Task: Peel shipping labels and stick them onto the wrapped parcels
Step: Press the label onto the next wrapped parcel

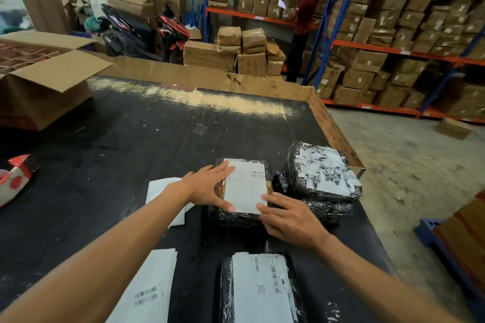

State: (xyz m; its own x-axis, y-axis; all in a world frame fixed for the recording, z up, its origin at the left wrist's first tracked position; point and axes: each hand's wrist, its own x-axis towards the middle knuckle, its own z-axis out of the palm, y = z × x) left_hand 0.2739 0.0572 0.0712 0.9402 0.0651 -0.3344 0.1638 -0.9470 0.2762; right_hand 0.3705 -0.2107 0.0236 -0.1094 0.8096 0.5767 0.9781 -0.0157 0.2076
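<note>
A white label (245,186) is being pressed flat onto a black-wrapped parcel (236,215) near the middle of the black table (131,139). The left hand (207,187) is laid on the label's 9 o'clock edge, fingers straight and spread, thumb at the lower corner. The right hand (291,220) is set at the label's 5 o'clock corner, fingers nearly straight, with nothing gripped. At 3 o'clock from the parcel, a stack (322,178) of wrapped parcels is seen, touching or just beside it. At 6 o'clock a labelled parcel (262,288) lies. Label sheets (149,288) lie at 7 o'clock, and backing paper (162,191) is partly hidden under the left wrist.
</note>
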